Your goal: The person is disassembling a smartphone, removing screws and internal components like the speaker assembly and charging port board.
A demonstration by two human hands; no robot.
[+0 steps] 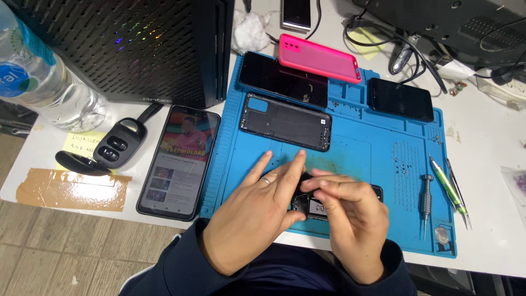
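We're over a white table [493, 164] with a blue work mat [361, 153] at its middle. Left of the mat lies a lit phone [178, 161], then a black key fob [112, 145] and brown tape [71, 189]. Far left stands a water bottle [38, 77], beside a black computer case [142, 49].

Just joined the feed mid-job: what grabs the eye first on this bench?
The bright blue rubber work mat fills the middle of the white table. Near its front edge, the left hand and right hand meet over an opened black phone body. A vivid pink phone case lies at the mat's far edge.
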